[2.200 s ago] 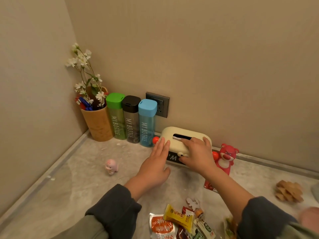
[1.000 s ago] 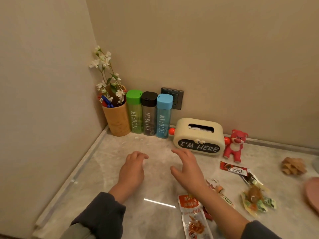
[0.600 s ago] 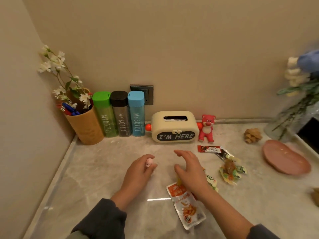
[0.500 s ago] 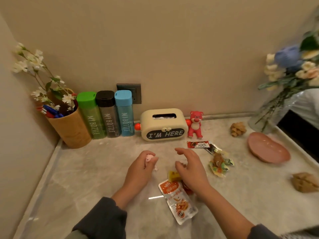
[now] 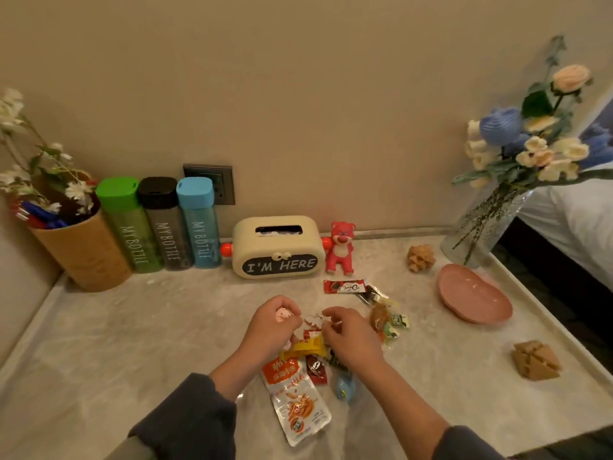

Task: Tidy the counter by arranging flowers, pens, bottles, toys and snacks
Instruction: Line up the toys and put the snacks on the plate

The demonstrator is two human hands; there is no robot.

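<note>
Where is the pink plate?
In the head view, the pink plate lies on the counter at right, before the glass vase and right of the snacks.

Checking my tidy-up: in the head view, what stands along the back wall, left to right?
Pen cup, green bottle, black bottle, blue bottle, tissue box, red bear toy, wooden puzzle, glass vase.

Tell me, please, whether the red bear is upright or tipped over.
Upright: the bear stands on its feet, head up, right beside the tissue box.
</note>
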